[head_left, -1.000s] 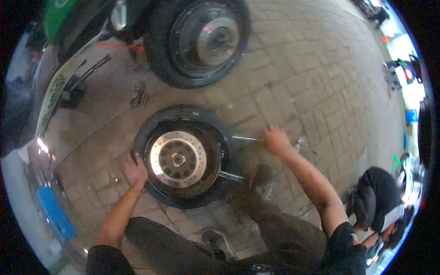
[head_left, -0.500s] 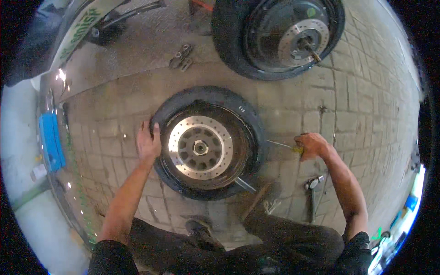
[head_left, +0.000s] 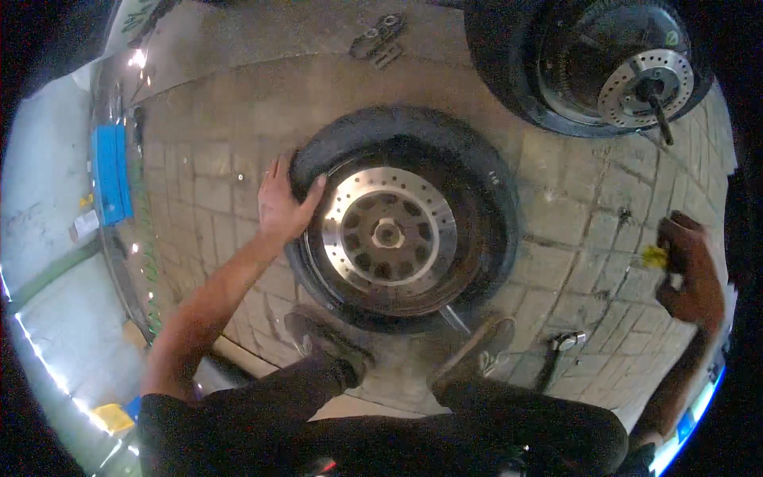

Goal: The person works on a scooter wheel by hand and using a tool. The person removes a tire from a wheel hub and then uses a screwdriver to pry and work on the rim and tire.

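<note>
A motorcycle wheel [head_left: 391, 278] lies flat in front of me, its shiny drilled brake disc [head_left: 342, 191] facing up. The black tyre [head_left: 397, 119] surrounds the rim. My left hand [head_left: 290, 203] rests against the tyre's left side, thumb stretched over the sidewall and fingers extended. Out at the right, my right hand [head_left: 691, 274] is closed around a yellow-handled tool [head_left: 654, 256]; blur hides much of it, though its thin metal shaft shows in the earlier frame. A flat metal bar [head_left: 455, 319] sticks out from the wheel's lower edge, near my right shoe.
Another wheel with tyre [head_left: 509, 71], disc and protruding axle stands at the far right. A metal part [head_left: 380, 40] lies beyond my wheel on the paved floor. A ratchet-like tool [head_left: 567, 342] is near my right shoe [head_left: 477, 350]. A blue box [head_left: 112, 175] stands at left.
My right hand has moved away from the tyre to the right, carrying the yellow-handled tool. My left hand stays at the tyre's left side. The view has shifted.
</note>
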{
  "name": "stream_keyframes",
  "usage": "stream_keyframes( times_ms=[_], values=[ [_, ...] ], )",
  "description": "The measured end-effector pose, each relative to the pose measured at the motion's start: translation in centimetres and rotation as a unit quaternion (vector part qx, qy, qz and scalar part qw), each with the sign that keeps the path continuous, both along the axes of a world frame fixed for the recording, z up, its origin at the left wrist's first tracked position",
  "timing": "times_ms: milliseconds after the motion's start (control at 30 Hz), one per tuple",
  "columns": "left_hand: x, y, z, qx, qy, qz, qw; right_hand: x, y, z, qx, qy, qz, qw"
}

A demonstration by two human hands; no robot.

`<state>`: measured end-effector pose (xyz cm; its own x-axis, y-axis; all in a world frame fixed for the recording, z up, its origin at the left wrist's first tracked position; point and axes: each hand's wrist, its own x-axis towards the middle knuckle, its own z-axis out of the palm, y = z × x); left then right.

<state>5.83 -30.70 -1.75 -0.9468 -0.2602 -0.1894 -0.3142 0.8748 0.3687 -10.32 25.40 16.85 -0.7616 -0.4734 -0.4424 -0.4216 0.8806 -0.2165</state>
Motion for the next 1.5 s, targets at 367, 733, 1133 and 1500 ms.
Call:
stream_keyframes(
  times_ms=[367,733,1133,1500],
  values=[
    [-2.1,2.0,4.8,-0.194,-0.284,-0.139,0.929,7.8,-14.3,-2.9,-0.185,-0.266,0.141,0.935],
    [-1.4,0.4,4.7,-0.119,-0.198,-0.140,0.963,15.1,-18.0,-8.9,-0.173,-0.206,0.196,0.943],
    [-1.0,-1.1,4.7,-0.040,-0.186,-0.137,0.972,16.8,-21.6,-10.9,-0.305,-0.201,0.181,0.913],
    [20.6,-1.9,-1.2,0.305,-0.234,0.185,0.904,16.5,-32.5,-4.2,-0.556,-0.162,0.264,0.771]
  ],
)
